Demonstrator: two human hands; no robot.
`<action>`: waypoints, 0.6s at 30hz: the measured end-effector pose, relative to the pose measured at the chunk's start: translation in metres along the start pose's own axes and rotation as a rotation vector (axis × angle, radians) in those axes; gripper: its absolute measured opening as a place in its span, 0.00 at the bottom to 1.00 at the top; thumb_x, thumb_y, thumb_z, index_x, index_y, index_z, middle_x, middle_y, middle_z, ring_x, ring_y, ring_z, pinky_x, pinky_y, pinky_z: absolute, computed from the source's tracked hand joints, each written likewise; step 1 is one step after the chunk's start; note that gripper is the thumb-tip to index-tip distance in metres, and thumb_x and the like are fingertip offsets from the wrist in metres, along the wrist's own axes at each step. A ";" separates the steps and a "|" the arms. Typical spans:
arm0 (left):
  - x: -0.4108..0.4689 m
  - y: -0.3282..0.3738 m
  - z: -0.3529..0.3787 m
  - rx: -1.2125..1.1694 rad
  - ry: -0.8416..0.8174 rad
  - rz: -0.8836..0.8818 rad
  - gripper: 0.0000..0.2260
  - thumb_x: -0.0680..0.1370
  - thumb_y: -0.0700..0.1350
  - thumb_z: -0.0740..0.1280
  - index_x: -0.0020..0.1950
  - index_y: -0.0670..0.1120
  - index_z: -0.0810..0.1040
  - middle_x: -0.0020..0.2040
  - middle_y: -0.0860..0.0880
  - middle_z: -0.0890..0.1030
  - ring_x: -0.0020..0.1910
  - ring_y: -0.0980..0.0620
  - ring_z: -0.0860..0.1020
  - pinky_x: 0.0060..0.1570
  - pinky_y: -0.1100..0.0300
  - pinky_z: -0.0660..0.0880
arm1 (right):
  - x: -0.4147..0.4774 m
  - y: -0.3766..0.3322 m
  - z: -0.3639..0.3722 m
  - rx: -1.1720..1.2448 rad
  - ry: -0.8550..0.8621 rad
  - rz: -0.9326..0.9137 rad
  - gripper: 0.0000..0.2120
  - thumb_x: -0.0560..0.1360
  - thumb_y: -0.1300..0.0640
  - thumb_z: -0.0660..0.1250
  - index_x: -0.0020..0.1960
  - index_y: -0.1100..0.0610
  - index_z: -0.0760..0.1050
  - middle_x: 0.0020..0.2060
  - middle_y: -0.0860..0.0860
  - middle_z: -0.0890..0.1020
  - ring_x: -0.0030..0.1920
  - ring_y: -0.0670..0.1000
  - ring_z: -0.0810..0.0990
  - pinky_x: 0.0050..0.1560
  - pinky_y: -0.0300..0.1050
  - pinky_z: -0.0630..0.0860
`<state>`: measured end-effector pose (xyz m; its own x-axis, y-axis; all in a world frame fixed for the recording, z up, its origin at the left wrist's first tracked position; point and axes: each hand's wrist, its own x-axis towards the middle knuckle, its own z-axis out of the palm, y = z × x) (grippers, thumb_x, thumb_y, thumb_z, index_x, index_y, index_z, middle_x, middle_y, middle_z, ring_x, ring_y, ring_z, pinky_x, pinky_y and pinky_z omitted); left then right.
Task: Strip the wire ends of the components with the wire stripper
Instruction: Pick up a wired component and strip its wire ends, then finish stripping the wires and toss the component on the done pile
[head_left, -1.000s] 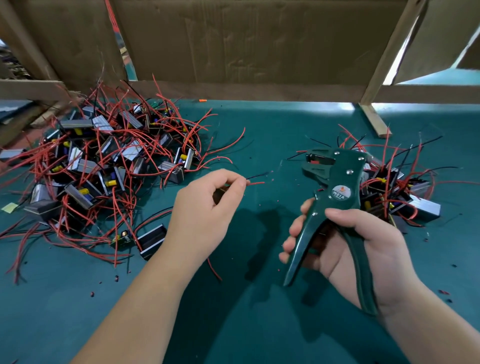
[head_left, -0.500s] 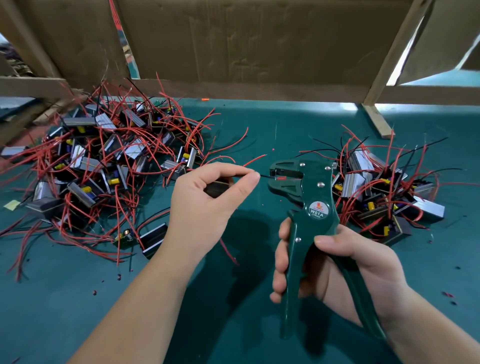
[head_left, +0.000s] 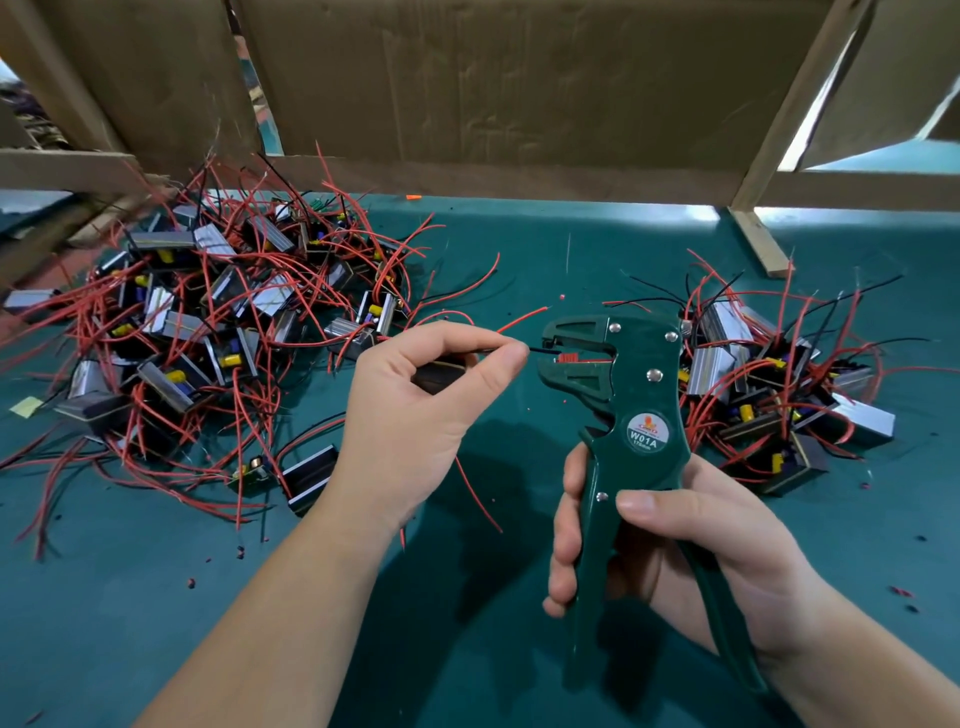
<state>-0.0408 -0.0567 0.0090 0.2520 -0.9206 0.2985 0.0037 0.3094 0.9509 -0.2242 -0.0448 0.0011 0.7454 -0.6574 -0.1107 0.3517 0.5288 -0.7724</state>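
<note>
a dark green wire stripper of smooth moulded plastic, fastened with small silver rivets, is held upright in the right hand. the fingers are curled round the front handle and the thumb is laid across it, while the rear handle is lodged against the palm, so the two handles stand spread apart. its ribbed jaws are parted, with a red insert between them. a round label on the body is printed "w01a"; the smaller print below cannot be read.

a small dark component is cupped in the left hand, and its thin black wire is pinched between thumb and forefinger. the free end is poked just into the jaws, well above the right hand's grip. a glossy red wire is arched up from beside the pinch.

boxy, metal-cased components with tangled red leads are heaped on the teal mat: a large pile at the left, a smaller pile behind the tool. creased brown cardboard and bare wooden battens are set at the back.
</note>
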 end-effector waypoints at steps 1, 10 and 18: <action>0.000 0.000 0.000 0.002 -0.003 0.001 0.02 0.68 0.44 0.73 0.36 0.50 0.84 0.33 0.53 0.80 0.33 0.57 0.74 0.37 0.69 0.70 | 0.000 0.000 0.000 -0.006 0.012 0.000 0.18 0.63 0.56 0.77 0.49 0.62 0.78 0.37 0.65 0.79 0.36 0.63 0.80 0.42 0.60 0.78; 0.001 0.000 0.000 -0.006 0.015 -0.007 0.02 0.67 0.46 0.73 0.35 0.52 0.84 0.31 0.56 0.80 0.31 0.62 0.73 0.35 0.72 0.70 | -0.001 0.000 0.001 -0.048 0.086 -0.025 0.19 0.61 0.55 0.79 0.47 0.61 0.79 0.35 0.64 0.79 0.34 0.62 0.80 0.39 0.58 0.78; 0.000 -0.001 0.001 0.014 -0.008 0.000 0.05 0.69 0.42 0.73 0.35 0.51 0.84 0.32 0.55 0.80 0.32 0.61 0.74 0.37 0.71 0.71 | -0.002 0.000 0.001 -0.070 0.086 -0.029 0.18 0.62 0.54 0.79 0.47 0.61 0.79 0.35 0.63 0.79 0.33 0.62 0.80 0.39 0.58 0.78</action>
<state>-0.0413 -0.0574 0.0085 0.2438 -0.9225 0.2994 -0.0100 0.3063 0.9519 -0.2250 -0.0430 0.0013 0.6828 -0.7173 -0.1389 0.3299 0.4723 -0.8174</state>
